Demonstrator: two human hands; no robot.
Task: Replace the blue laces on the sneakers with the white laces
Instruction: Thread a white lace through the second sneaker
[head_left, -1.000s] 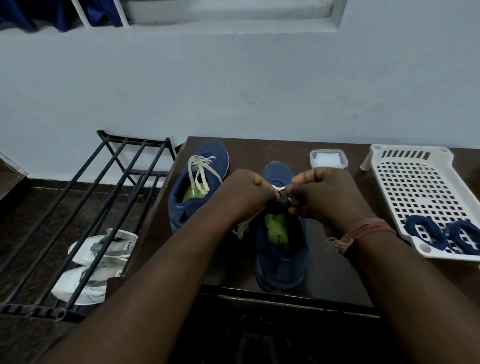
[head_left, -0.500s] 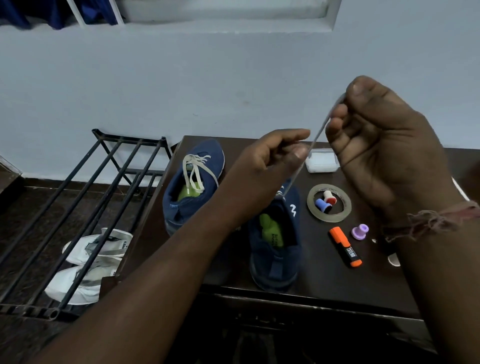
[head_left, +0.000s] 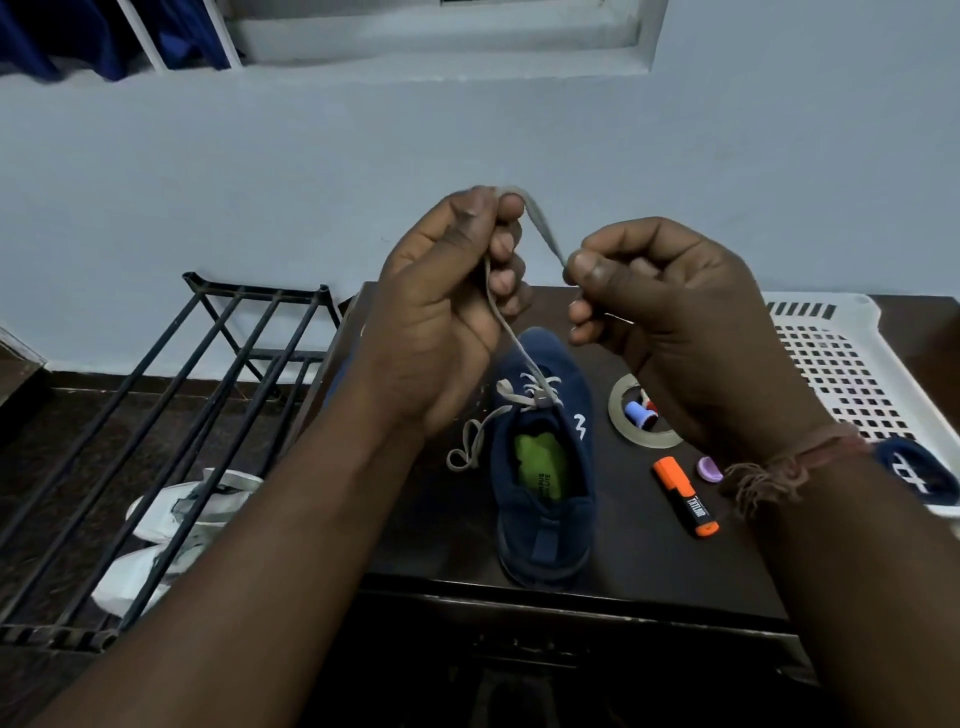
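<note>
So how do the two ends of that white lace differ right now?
The held end rises from the sneaker and runs taut between the left hand and the right hand. The loose end lies slack and curled on the table, left of the sneaker, untouched. Both belong to one lace threaded through the sneaker's eyelets.

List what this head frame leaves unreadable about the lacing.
- Second sneaker: hidden behind the left hand.
- Upper eyelets of the near sneaker: too small to count which the white lace fills.
- Lace tip: buried in the right hand.
- Blue laces in the white basket: cut off by the right wrist.
</note>
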